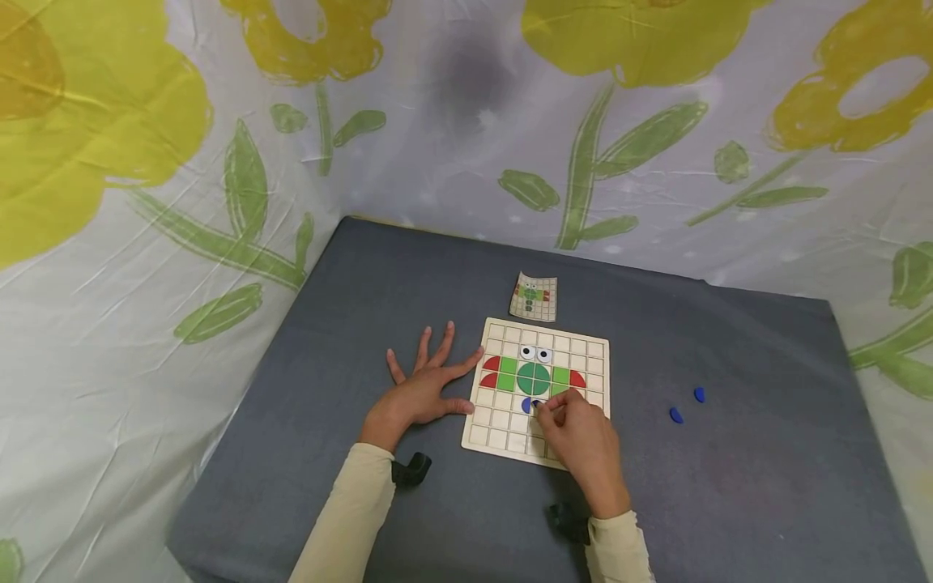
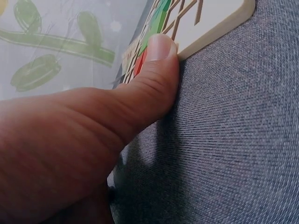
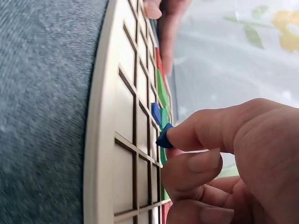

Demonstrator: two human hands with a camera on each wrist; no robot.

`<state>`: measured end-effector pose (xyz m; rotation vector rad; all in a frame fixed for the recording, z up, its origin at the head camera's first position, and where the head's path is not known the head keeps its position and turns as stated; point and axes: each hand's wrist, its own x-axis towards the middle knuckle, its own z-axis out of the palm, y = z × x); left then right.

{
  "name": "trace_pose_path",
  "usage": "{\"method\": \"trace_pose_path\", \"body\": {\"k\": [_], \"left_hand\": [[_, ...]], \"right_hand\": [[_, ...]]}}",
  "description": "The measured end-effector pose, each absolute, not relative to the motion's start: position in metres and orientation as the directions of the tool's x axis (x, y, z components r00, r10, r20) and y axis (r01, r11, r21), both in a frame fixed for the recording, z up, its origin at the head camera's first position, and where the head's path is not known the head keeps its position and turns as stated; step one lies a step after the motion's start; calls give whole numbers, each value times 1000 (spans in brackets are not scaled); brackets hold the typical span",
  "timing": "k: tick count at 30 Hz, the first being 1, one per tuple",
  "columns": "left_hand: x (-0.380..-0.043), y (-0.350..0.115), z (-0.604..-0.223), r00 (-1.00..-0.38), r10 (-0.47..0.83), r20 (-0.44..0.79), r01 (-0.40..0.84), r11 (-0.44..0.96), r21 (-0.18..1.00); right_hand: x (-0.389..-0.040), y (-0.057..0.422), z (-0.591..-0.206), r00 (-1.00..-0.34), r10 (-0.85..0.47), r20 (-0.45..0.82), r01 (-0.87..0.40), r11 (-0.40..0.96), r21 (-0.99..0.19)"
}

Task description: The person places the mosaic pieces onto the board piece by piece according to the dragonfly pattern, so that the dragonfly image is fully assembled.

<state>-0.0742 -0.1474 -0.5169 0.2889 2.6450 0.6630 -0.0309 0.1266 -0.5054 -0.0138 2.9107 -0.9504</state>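
Note:
A wooden grid board (image 1: 503, 419) lies on the grey cloth, with red, green and white eye pieces set in its squares. My right hand (image 1: 581, 437) pinches a blue quarter-circle piece (image 3: 164, 136) between thumb and fingers, close over a square below the green circle (image 1: 534, 378). Just left of it, another blue piece (image 1: 526, 405) sits in its square. My left hand (image 1: 423, 394) is spread at the board's left edge; its thumb (image 2: 161, 51) touches the edge and the other fingers are stretched out.
Behind the board lies a small pattern card (image 1: 534, 297) showing a similar coloured figure on a grid. Two loose blue pieces (image 1: 700, 394) rest on the grey-covered table (image 1: 751, 470) to the right. A flower-printed curtain (image 1: 452, 162) hangs around the table.

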Motion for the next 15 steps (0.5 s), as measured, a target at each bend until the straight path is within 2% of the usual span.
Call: {"method": "trace_pose_path", "body": {"k": [15], "left_hand": [[-75,-147,-517,-898,284,-336,90,866,493]], "right_hand": [[-33,118,-507,-996,-7,-91,42,852,-523]]}}
